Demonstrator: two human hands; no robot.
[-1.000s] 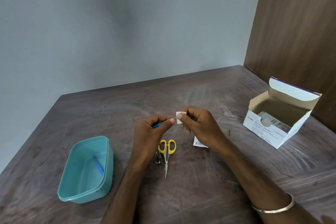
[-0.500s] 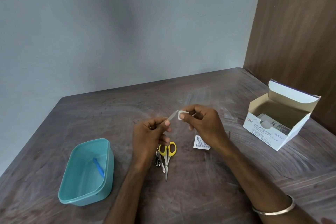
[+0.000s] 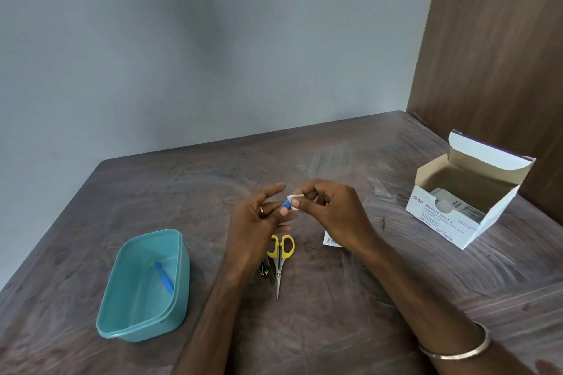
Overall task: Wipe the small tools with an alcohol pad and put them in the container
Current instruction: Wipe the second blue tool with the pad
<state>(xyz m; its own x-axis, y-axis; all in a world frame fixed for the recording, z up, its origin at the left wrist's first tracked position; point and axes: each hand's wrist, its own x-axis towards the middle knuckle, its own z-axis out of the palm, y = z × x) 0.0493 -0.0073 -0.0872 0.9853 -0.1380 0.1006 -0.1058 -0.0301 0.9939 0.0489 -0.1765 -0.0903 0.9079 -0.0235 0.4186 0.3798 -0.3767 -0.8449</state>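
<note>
My left hand holds a small blue-handled tool between thumb and fingers above the table's middle. My right hand pinches a white alcohol pad folded round the tool's end. Most of the tool is hidden by both hands. On the table just below the hands lie yellow-handled scissors and a metal nail clipper, partly hidden by my left wrist. The teal container sits at the left with one blue tool inside.
An open box of alcohol swabs stands at the right, near the brown wall panel. A torn swab wrapper lies under my right wrist. The dark wooden table runs back to a grey wall.
The left hand has turned the tool, so its blue end now meets the pad where the metal tip showed half a second ago. The right hand stays pinched on the pad.
</note>
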